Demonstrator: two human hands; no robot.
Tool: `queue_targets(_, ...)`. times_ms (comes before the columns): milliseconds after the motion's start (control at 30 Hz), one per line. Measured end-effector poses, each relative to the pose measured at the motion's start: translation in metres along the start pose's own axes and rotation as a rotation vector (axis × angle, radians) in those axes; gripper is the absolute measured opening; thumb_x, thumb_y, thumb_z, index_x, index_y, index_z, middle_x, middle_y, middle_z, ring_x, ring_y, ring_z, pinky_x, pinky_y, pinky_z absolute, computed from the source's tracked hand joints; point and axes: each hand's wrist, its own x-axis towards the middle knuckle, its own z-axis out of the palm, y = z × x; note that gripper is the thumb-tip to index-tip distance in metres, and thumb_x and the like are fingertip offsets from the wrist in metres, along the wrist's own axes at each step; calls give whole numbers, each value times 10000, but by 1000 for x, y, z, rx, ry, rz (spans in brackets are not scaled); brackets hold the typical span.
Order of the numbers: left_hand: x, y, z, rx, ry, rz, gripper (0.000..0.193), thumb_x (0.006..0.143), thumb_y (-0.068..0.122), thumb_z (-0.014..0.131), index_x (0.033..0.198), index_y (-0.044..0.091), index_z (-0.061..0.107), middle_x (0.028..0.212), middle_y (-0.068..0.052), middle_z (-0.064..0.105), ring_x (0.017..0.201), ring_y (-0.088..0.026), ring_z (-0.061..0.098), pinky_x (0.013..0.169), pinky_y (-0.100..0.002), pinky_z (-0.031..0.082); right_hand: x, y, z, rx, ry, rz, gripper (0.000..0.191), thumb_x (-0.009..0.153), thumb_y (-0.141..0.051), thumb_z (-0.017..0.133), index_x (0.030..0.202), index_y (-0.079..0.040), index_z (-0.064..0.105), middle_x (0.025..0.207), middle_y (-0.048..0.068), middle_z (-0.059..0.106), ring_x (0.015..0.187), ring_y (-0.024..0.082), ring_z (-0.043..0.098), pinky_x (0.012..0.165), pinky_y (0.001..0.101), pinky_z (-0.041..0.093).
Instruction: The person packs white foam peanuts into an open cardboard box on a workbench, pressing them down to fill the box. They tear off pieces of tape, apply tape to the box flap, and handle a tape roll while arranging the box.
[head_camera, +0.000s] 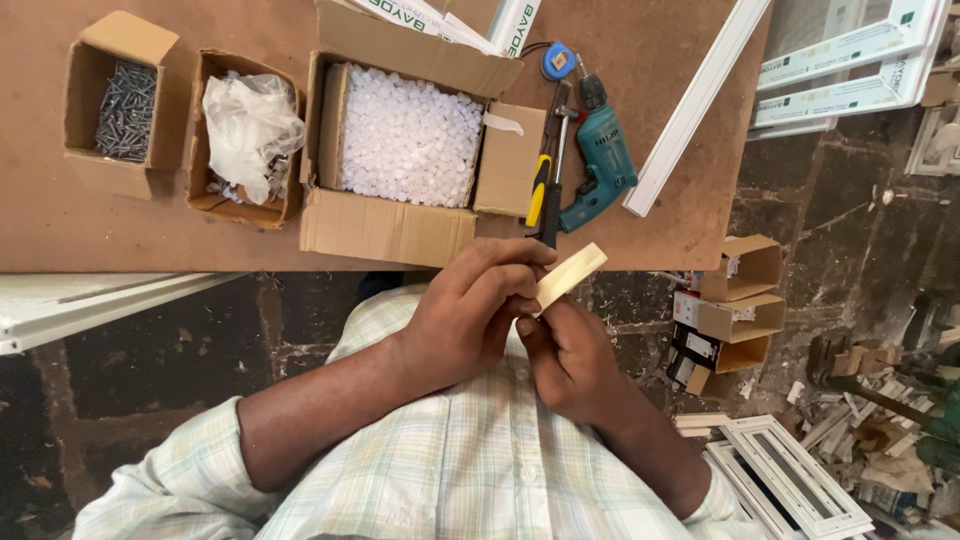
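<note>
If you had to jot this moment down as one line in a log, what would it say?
left hand: grips cream strip | right hand: pinches strip's lower end | ahead on table: box of white caps, teal drill

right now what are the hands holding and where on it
Both hands hold a small cream flat strip by its lower end: left hand wrapped over it, right hand pinching beneath.
</note>
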Motion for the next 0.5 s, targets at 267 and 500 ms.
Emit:
queue_targets(267, 4, 2, -5, 3, 4, -7, 305, 914, -74, 710, 1153, 25, 548, 1340, -152, 626, 1173, -306, 672, 980, -390, 579, 6, -1, -7, 107, -58, 97, 213, 1007, -20, 530, 1204, 19, 599, 879, 124, 680, 708, 180, 657, 646, 322, 506)
queue_targets(500, 11, 9, -23, 184, -109, 47, 272, 864, -43, 724, 1119, 16, 653, 1287, -117, 646, 1121, -300, 692, 917, -381, 594, 7, 3, -6, 77, -53, 72, 164, 1021, -46, 562, 1171, -4, 615, 917, 106, 693, 714, 176, 650, 646, 314, 501)
